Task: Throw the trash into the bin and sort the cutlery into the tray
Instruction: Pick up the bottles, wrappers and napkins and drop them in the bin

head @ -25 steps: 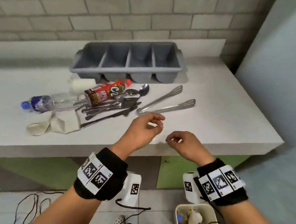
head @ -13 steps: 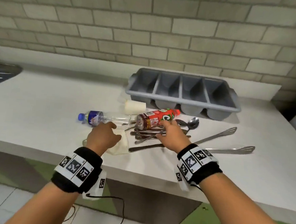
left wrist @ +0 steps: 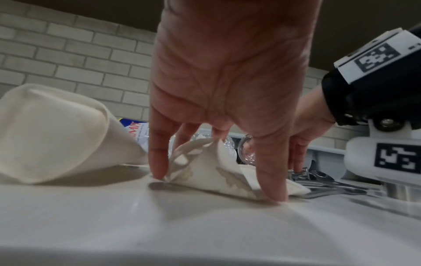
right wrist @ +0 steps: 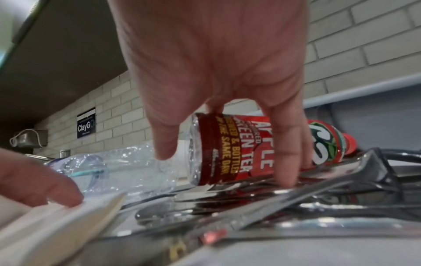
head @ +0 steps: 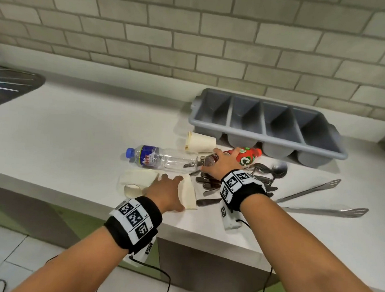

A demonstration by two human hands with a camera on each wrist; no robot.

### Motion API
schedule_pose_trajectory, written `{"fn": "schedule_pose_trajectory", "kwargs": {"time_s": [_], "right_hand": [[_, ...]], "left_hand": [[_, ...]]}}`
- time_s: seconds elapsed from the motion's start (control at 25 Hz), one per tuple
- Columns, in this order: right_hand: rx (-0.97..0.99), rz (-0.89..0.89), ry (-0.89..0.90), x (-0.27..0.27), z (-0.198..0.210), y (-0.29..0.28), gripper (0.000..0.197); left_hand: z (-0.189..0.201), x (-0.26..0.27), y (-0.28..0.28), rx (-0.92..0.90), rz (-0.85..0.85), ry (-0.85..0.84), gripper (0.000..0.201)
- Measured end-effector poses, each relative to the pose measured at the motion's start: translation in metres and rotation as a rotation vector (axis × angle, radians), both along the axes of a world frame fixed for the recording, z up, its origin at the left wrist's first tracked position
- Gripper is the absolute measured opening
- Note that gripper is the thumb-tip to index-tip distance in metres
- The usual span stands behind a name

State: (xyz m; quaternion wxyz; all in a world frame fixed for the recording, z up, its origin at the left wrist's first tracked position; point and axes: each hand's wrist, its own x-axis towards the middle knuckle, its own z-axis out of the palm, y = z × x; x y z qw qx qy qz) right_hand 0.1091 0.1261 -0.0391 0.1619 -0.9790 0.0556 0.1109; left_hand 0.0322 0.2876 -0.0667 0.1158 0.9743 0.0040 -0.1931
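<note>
Two hands work a white counter below a brick wall. L hand lies on a crumpled white napkin near the front edge; in the left wrist view its thumb and fingers are bent down around the napkin, tips on the counter, pinching it up. R hand reaches over a heap of metal cutlery, fingers curled round a red-labelled tea bottle lying on its side atop the heap. Just left of it lies a clear water bottle w/ blue cap; behind, a tipped paper cup. A grey four-slot tray sits by the wall. Two tongs lie to the right.
</note>
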Motion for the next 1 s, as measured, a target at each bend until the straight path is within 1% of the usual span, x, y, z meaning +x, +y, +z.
{"fn": "schedule_pose_trajectory", "kwargs": {"time_s": [0.08, 0.16, 0.24, 0.32, 0.44, 0.56, 0.64, 0.72, 0.76, 0.8, 0.84, 0.88, 0.96, 1.0], "right_hand": [[0.088, -0.034, -0.074, -0.001, -0.004, -0.001, 0.061], [0.160, -0.053, -0.122, -0.006, -0.005, -0.004, 0.051], [0.219, -0.051, -0.150, -0.013, -0.003, -0.010, 0.049], [0.281, -0.013, -0.199, -0.025, 0.002, -0.015, 0.050], [0.380, 0.075, -0.243, -0.050, 0.008, -0.023, 0.053], [0.476, 0.159, -0.243, -0.083, 0.016, -0.040, 0.055], [0.557, 0.198, -0.290, -0.109, 0.019, -0.056, 0.054], [0.615, 0.188, -0.420, -0.142, 0.016, -0.082, 0.051], [0.624, 0.169, -0.500, -0.160, 0.012, -0.099, 0.049], [0.617, 0.141, -0.569, -0.179, 0.007, -0.119, 0.048], [0.600, 0.111, -0.629, -0.199, -0.001, -0.141, 0.048], [0.584, 0.072, -0.660, -0.220, -0.009, -0.165, 0.047], [0.561, -0.014, -0.717, -0.262, -0.028, -0.207, 0.044], [0.543, -0.081, -0.762, -0.292, -0.040, -0.235, 0.044]], "left_hand": [[-0.001, 0.004, 0.004, -0.036, 0.023, -0.002, 0.100], [0.000, 0.006, 0.006, -0.086, 0.051, -0.015, 0.103], [0.003, 0.007, 0.006, -0.169, 0.076, -0.050, 0.096], [0.011, 0.007, 0.007, -0.245, 0.107, -0.122, 0.082], [0.022, 0.005, 0.004, -0.263, 0.151, -0.236, 0.066], [0.041, 0.001, -0.008, -0.318, 0.214, -0.341, 0.055], [0.057, -0.005, -0.024, -0.427, 0.250, -0.463, 0.052], [0.069, -0.016, -0.055, -0.635, 0.264, -0.533, 0.046], [0.073, -0.023, -0.075, -0.781, 0.262, -0.522, 0.039], [0.074, -0.032, -0.097, -0.936, 0.253, -0.471, 0.031], [0.074, -0.043, -0.120, -1.079, 0.241, -0.391, 0.025], [0.070, -0.054, -0.144, -1.177, 0.229, -0.298, 0.023], [0.055, -0.078, -0.186, -1.272, 0.173, -0.142, 0.022], [0.042, -0.096, -0.215, -1.276, 0.126, -0.052, 0.021]]}}
